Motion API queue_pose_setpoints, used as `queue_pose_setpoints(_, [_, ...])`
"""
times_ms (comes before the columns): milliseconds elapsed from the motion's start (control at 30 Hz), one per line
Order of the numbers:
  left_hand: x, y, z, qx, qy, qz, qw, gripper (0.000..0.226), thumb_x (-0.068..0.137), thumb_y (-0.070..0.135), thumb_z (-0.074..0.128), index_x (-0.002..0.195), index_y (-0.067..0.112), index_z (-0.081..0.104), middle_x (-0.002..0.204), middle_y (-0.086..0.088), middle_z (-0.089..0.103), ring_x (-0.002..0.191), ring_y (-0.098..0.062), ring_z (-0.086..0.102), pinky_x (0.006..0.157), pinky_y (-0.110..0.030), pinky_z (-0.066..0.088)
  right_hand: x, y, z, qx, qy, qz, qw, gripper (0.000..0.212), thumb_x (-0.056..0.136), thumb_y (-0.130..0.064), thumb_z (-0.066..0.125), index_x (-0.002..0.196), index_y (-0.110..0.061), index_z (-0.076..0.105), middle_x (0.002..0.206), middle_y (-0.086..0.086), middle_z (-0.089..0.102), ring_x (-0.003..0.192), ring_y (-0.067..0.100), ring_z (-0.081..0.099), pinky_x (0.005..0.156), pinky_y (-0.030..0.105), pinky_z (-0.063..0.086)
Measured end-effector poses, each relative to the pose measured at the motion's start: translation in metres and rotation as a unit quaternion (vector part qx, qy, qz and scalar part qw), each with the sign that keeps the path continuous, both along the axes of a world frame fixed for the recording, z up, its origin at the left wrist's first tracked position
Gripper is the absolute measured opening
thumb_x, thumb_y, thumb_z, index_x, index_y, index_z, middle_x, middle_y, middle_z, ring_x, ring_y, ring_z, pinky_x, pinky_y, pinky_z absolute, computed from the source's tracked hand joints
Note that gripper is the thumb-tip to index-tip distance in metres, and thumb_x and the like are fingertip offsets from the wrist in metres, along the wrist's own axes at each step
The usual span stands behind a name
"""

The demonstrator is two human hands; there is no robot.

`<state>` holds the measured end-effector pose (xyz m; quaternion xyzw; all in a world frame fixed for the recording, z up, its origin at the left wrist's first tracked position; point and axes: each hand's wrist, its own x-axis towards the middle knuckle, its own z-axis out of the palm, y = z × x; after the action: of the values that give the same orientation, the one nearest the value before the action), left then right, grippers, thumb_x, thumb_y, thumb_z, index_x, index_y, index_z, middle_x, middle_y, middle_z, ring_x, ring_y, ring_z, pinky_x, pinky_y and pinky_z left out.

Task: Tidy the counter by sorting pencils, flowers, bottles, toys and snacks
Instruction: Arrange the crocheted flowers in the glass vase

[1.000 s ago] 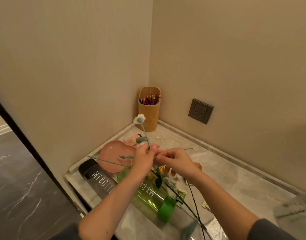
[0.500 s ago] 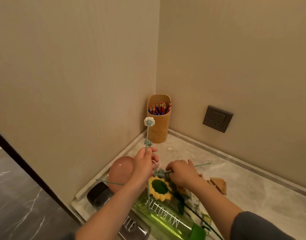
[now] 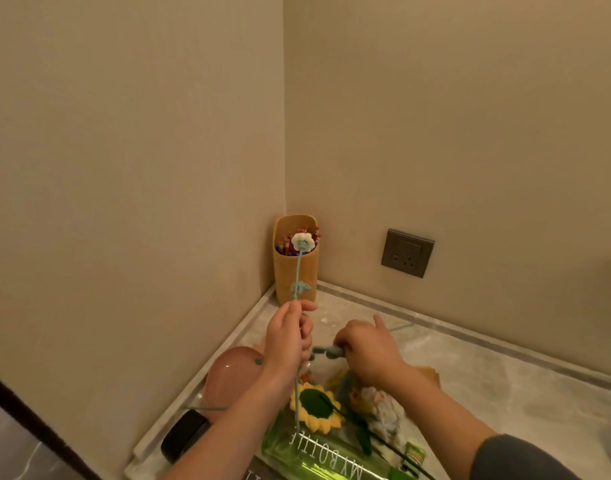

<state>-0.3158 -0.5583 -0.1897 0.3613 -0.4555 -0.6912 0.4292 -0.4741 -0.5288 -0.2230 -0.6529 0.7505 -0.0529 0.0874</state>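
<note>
My left hand (image 3: 288,341) pinches the teal stem of a crocheted white flower (image 3: 302,241), held upright in front of the tan pencil holder (image 3: 296,271) in the corner. My right hand (image 3: 368,348) grips a second teal stem (image 3: 326,351) just above the clutter. Below the hands lie a crocheted sunflower (image 3: 316,408), a green "MY BOTTLE" bottle (image 3: 317,459) on its side, a dark bottle with a black cap (image 3: 182,436), and a pink rounded object (image 3: 233,374).
The marble counter (image 3: 470,375) runs into a wall corner with a raised rim. A grey wall socket (image 3: 407,252) sits on the right wall. A pale crocheted piece (image 3: 383,410) and small packets lie beside the sunflower. The counter's left edge drops to a dark floor.
The view has shifted closer and lower. My left hand has raised the white flower, so its head now overlaps the pencil holder. My right hand stays on the second stem.
</note>
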Motion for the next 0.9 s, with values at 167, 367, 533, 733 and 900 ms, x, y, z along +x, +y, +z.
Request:
queue_pose_setpoints(167, [-0.017,0.013,0.018,-0.078,0.030,0.010,0.996,0.032,0.103,0.034,0.032,0.099,0.013,0.056,0.053,0.005,0.035,0.039,-0.008,0.025,0.036,-0.019,0.019,-0.021,0.020,0.037,-0.147,-0.160,-0.123,0.968,0.022,0.094,-0.018,0.052,0.103,-0.028,0.070,0.101,-0.007,0.063,0.092,0.015,0.060,0.072,0.031,0.049])
queue_pose_setpoints(367, [-0.062,0.043,0.048,-0.178,0.079,-0.027,0.980,0.029,0.104,0.031,0.031,0.110,0.023,0.059,0.056,0.005,0.039,0.043,-0.007,0.029,0.039,-0.020,0.025,-0.057,0.068,0.069,-0.205,-0.264,-0.225,0.915,0.013,0.095,-0.020,0.056,0.096,-0.023,0.068,0.093,-0.004,0.069,0.088,0.015,0.065,0.081,0.043,0.056])
queue_pose_setpoints(533, [-0.114,0.083,0.077,-0.206,0.136,-0.092,0.965,0.023,0.103,0.023,0.035,0.106,0.019,0.058,0.063,0.003,0.052,0.045,-0.008,0.039,0.039,-0.020,0.033,-0.089,0.133,0.092,-0.270,-0.302,-0.292,0.866,0.012,0.093,-0.011,0.055,0.093,-0.012,0.067,0.088,0.007,0.069,0.084,0.023,0.064,0.080,0.045,0.053])
queue_pose_setpoints(733, [-0.176,0.157,0.092,-0.210,0.161,-0.148,0.953,0.017,0.100,0.015,0.044,0.104,0.015,0.061,0.075,0.003,0.059,0.064,-0.011,0.058,0.060,-0.027,0.055,-0.116,0.223,0.126,-0.393,-0.365,-0.326,0.778,0.009,0.090,-0.003,0.053,0.092,-0.002,0.062,0.095,0.019,0.066,0.083,0.030,0.064,0.066,0.037,0.057])
queue_pose_setpoints(900, [-0.220,0.221,0.090,-0.231,0.166,-0.161,0.945,0.012,0.095,0.019,0.054,0.099,0.022,0.065,0.070,0.003,0.064,0.069,-0.016,0.067,0.071,-0.029,0.058,-0.131,0.301,0.143,-0.465,-0.366,-0.311,0.744,0.009,0.086,-0.003,0.056,0.088,-0.004,0.065,0.085,0.021,0.067,0.071,0.027,0.063,0.057,0.032,0.055])
